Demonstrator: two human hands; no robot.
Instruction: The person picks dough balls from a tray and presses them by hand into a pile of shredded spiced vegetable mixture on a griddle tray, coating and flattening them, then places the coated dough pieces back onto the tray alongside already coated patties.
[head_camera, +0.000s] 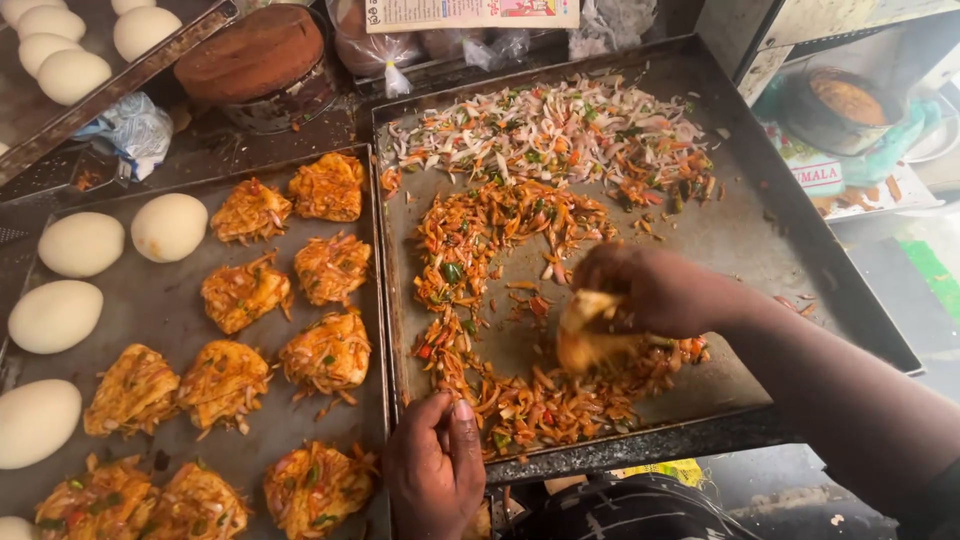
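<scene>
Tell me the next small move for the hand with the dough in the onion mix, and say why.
Probably lift the coated dough piece across to the left tray. The right hand presses it into the spiced onion mix, shreds already cling to it, and finished coated pieces lie in rows there. The left hand rests at the tray edge.

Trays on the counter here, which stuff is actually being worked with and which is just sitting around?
In use:
right hand pressing a dough piece into the spiced onion mix
left hand steadying the right tray
coated patties on the left tray

Lying about:
covered pot
plastic bags
</scene>
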